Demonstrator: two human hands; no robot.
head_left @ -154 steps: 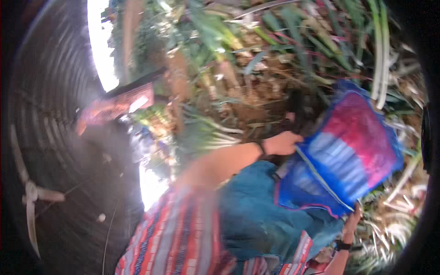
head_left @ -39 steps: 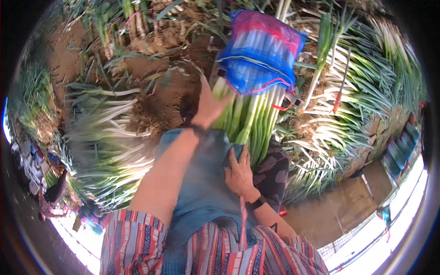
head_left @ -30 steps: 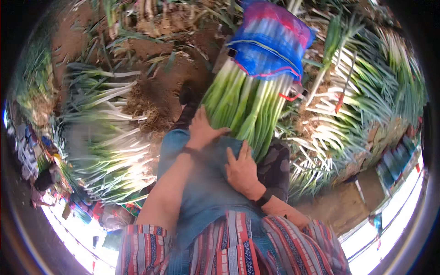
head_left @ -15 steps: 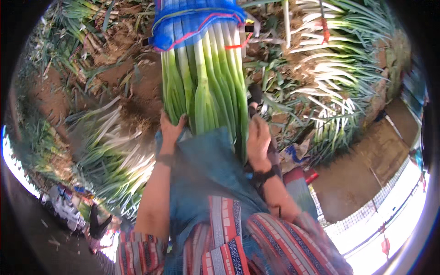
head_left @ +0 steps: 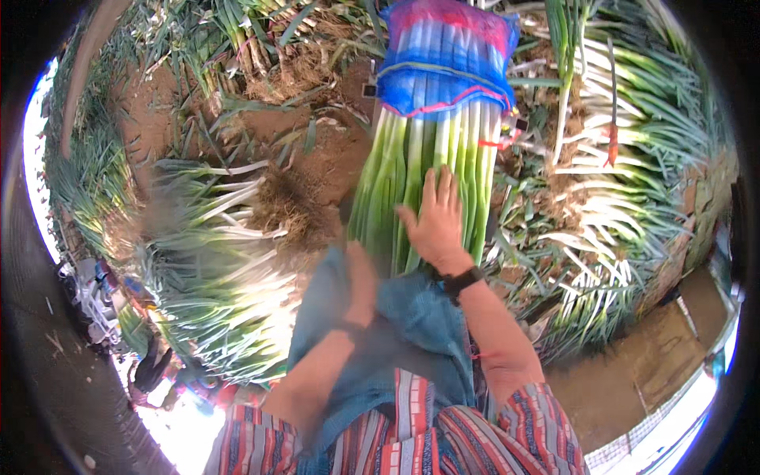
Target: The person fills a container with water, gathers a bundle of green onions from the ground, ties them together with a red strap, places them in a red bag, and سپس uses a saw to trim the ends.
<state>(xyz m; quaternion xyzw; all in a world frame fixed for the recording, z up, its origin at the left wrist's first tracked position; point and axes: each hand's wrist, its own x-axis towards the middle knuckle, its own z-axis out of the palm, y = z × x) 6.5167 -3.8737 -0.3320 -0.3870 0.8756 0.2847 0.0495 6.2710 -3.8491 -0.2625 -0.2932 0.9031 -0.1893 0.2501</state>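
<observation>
A thick bundle of long green onions (head_left: 388, 182) lies in front of me, green leaves toward me. Its far, white ends are inside a blue and pink plastic bag (head_left: 451, 67). My right hand (head_left: 437, 229) rests flat on the green leaves, fingers stretched and thumb out to the side, with a dark watch on the wrist. By the bundle's near left edge is my left hand (head_left: 361, 281), smeared by motion over the teal cloth (head_left: 412, 309) on my lap. Whether its fingers hold anything is not clear.
Loose green onions (head_left: 229, 261) with brown roots are heaped on the soil to the left. Another long pile (head_left: 625, 182) lines the right, with a red-handled blade (head_left: 612, 146) on it. More onions (head_left: 245, 39) lie at the far left. Brown cardboard (head_left: 609, 388) lies at the lower right.
My right hand has moved from the bundle's right side onto its top. My left hand has come off the left edge, back toward my lap. The view has shifted left.
</observation>
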